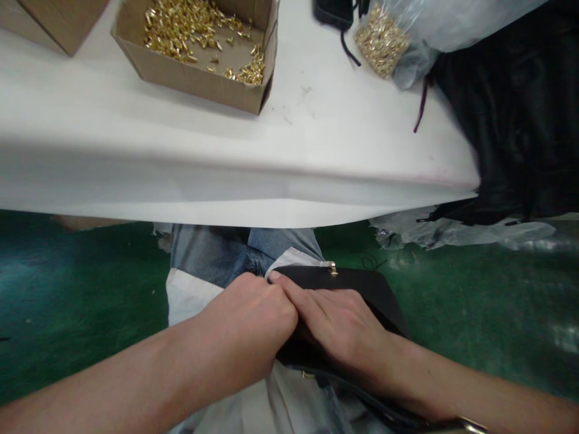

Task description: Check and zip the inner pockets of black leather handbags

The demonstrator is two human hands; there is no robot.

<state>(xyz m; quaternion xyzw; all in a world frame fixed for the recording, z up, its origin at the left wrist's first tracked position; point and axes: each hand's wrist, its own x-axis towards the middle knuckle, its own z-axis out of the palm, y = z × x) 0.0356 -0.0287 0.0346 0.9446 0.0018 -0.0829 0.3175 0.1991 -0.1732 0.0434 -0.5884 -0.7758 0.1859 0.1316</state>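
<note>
A black leather piece (pixel 362 289) with a small gold clasp (pixel 333 268) lies on my lap, below the table's front edge. My right hand (pixel 337 322) rests flat on it with fingers stretched toward the left edge. My left hand (pixel 251 322) is curled into a fist against the same edge, pressed up to my right fingers; what it pinches is hidden. White fabric (pixel 190 295) and blue jeans (pixel 226 253) show under the leather.
A white table (pixel 316 138) spans the upper frame. An open cardboard box (pixel 194 72) of small gold metal parts sits at its back left, a clear bag of gold parts (pixel 382 39) at the back right, and a black leather pile (pixel 520 114) at the right. Green floor lies below.
</note>
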